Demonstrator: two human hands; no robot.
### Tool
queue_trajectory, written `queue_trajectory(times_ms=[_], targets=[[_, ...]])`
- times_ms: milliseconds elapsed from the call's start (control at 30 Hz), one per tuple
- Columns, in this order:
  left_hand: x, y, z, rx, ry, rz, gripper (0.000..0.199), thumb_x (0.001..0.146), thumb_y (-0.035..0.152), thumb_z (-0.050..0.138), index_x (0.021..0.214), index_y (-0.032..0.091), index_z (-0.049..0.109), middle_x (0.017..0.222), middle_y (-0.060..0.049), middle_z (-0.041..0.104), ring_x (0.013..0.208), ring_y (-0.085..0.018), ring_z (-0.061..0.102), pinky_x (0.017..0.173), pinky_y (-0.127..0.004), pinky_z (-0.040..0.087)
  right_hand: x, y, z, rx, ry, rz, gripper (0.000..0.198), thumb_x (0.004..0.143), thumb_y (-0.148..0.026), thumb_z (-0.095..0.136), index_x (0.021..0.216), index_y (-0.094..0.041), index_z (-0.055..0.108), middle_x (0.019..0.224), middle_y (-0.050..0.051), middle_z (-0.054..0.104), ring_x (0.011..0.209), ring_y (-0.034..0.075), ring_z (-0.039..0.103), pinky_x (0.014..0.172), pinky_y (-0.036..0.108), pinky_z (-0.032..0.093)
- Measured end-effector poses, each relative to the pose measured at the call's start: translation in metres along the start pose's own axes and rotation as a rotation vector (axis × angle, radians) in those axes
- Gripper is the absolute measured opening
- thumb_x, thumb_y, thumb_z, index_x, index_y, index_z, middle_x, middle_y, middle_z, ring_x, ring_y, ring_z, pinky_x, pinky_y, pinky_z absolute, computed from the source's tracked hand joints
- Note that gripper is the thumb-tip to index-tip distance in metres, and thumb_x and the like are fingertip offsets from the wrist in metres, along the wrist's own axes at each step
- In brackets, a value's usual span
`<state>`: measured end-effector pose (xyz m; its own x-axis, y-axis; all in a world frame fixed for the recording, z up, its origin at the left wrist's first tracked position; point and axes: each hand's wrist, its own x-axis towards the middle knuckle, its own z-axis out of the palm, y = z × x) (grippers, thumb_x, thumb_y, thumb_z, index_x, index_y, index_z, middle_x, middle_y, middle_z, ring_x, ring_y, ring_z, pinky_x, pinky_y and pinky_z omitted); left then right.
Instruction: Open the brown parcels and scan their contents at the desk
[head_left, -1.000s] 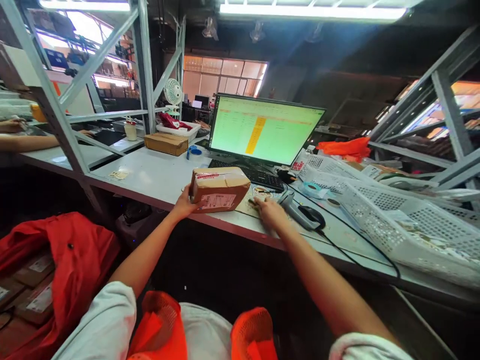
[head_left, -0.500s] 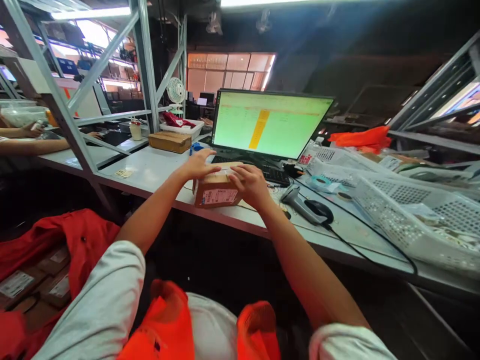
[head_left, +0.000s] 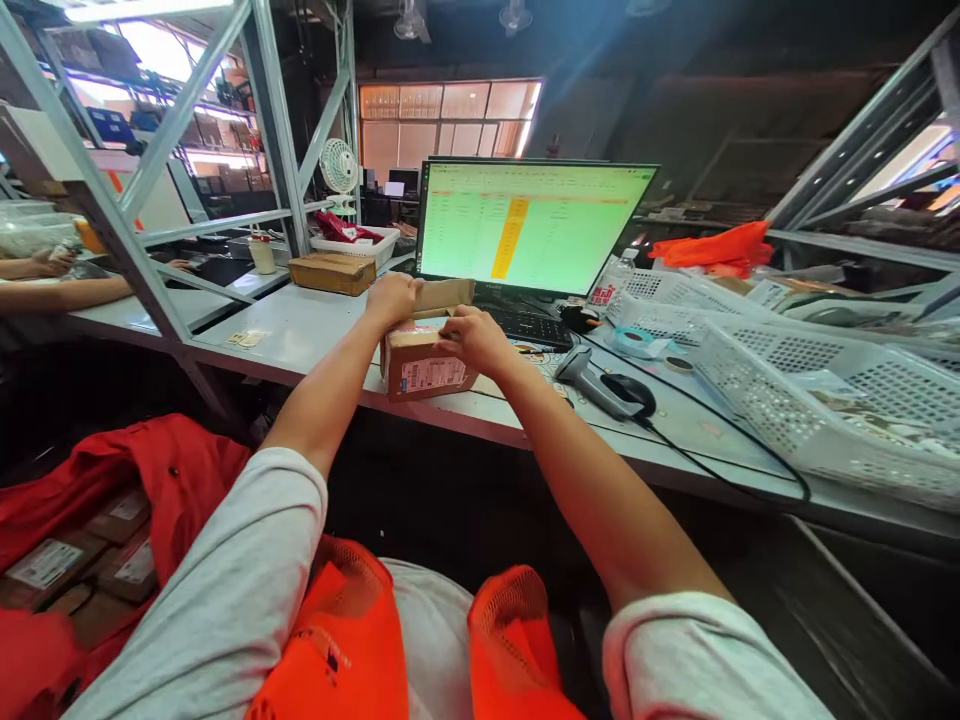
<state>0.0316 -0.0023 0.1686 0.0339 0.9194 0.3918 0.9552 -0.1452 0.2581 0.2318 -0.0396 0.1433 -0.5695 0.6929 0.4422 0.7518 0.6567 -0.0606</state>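
A small brown cardboard parcel (head_left: 427,370) with a white label on its near side stands on the grey worktable (head_left: 300,335), near the front edge. One top flap (head_left: 448,294) is raised. My left hand (head_left: 391,297) grips that flap at the parcel's far left corner. My right hand (head_left: 470,337) lies on the parcel's top right edge with fingers curled on it. Behind the parcel are a black keyboard (head_left: 534,327) and a monitor (head_left: 529,228) with a green spreadsheet.
A barcode scanner (head_left: 592,379) and black mouse (head_left: 628,393) lie right of the parcel, white perforated baskets (head_left: 810,400) beyond. Another cardboard box (head_left: 331,272) sits far left on the table. A red sack (head_left: 120,500) holding parcels is at lower left. Another person's arm (head_left: 60,293) rests on the neighbouring table.
My right hand left the table beside the scanner and came onto the parcel. The left hand shifted from the parcel's side to its top, and a flap now stands raised.
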Motion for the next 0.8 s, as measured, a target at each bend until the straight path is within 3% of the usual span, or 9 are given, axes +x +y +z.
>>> queue_trajectory(times_ms=[167,233,300,400,467,533,633,700,800], targets=[[0.021,-0.022,0.016,-0.059,-0.080,-0.065,0.053,0.107,0.049,0.040,0.117,0.012,0.077,0.124,-0.020,0.073,0.115,-0.030,0.068,0.094,-0.032,0.049,0.007,0.003,-0.014,0.041,-0.125,0.036,0.032,0.080,-0.030,0.085,0.107,-0.018,0.074,0.106,0.006,0.070,0.098,0.023,0.062,0.086,0.031,0.045],[0.024,-0.027,0.022,-0.066,-0.099,-0.086,0.052,0.107,0.050,0.043,0.116,0.011,0.077,0.124,-0.021,0.073,0.114,-0.029,0.069,0.093,-0.033,0.049,0.001,-0.007,-0.011,-0.026,-0.020,0.053,0.042,0.084,-0.028,0.081,0.124,-0.017,0.069,0.118,0.012,0.068,0.109,0.029,0.058,0.096,0.039,0.042],[0.025,-0.029,0.026,-0.070,-0.108,-0.093,0.051,0.105,0.049,0.045,0.115,0.010,0.076,0.122,-0.023,0.073,0.112,-0.031,0.069,0.094,-0.035,0.050,-0.014,-0.019,0.000,-0.126,0.164,0.081,0.040,0.092,-0.024,0.070,0.131,-0.016,0.065,0.126,0.017,0.063,0.118,0.034,0.052,0.105,0.047,0.034],[0.021,-0.023,0.025,-0.083,-0.071,-0.070,0.047,0.103,0.044,0.050,0.121,0.008,0.073,0.126,-0.026,0.070,0.117,-0.035,0.065,0.102,-0.043,0.047,-0.044,-0.031,0.024,-0.216,0.350,0.139,0.025,0.100,-0.018,0.052,0.115,-0.017,0.072,0.114,0.017,0.064,0.112,0.032,0.051,0.105,0.048,0.031],[0.014,-0.012,0.019,-0.100,-0.011,0.039,0.044,0.102,0.037,0.048,0.131,0.009,0.068,0.137,-0.026,0.063,0.126,-0.036,0.059,0.110,-0.047,0.041,-0.061,-0.031,0.039,-0.196,0.407,0.159,0.028,0.102,-0.019,0.047,0.110,-0.019,0.074,0.112,0.015,0.065,0.110,0.030,0.052,0.104,0.046,0.033],[0.005,0.002,0.010,-0.080,0.000,0.261,0.043,0.102,0.033,0.047,0.134,0.013,0.067,0.144,-0.023,0.059,0.133,-0.035,0.054,0.115,-0.048,0.036,-0.072,-0.028,0.049,-0.168,0.483,0.156,0.029,0.103,-0.021,0.047,0.112,-0.020,0.074,0.117,0.014,0.065,0.113,0.030,0.051,0.105,0.046,0.033],[-0.005,0.027,-0.003,0.064,-0.193,0.459,0.045,0.096,0.046,0.057,0.125,0.016,0.073,0.134,-0.020,0.067,0.128,-0.039,0.058,0.110,-0.049,0.042,-0.075,-0.024,0.054,-0.125,0.529,0.127,0.028,0.102,-0.022,0.048,0.112,-0.021,0.074,0.120,0.014,0.065,0.115,0.030,0.052,0.106,0.046,0.035],[-0.006,0.040,-0.010,0.148,-0.336,0.400,0.052,0.086,0.058,0.069,0.117,0.017,0.078,0.122,-0.019,0.073,0.117,-0.040,0.064,0.102,-0.047,0.048,-0.075,-0.025,0.053,-0.096,0.522,0.125,0.028,0.100,-0.021,0.049,0.113,-0.023,0.074,0.120,0.013,0.067,0.115,0.030,0.054,0.106,0.047,0.037],[-0.003,0.053,-0.017,0.177,-0.450,0.348,0.053,0.072,0.058,0.083,0.106,0.017,0.082,0.110,-0.018,0.077,0.104,-0.039,0.069,0.093,-0.044,0.052,-0.080,-0.031,0.047,-0.078,0.512,0.115,0.031,0.099,-0.020,0.050,0.120,-0.023,0.073,0.129,0.013,0.066,0.126,0.031,0.054,0.113,0.050,0.036]])
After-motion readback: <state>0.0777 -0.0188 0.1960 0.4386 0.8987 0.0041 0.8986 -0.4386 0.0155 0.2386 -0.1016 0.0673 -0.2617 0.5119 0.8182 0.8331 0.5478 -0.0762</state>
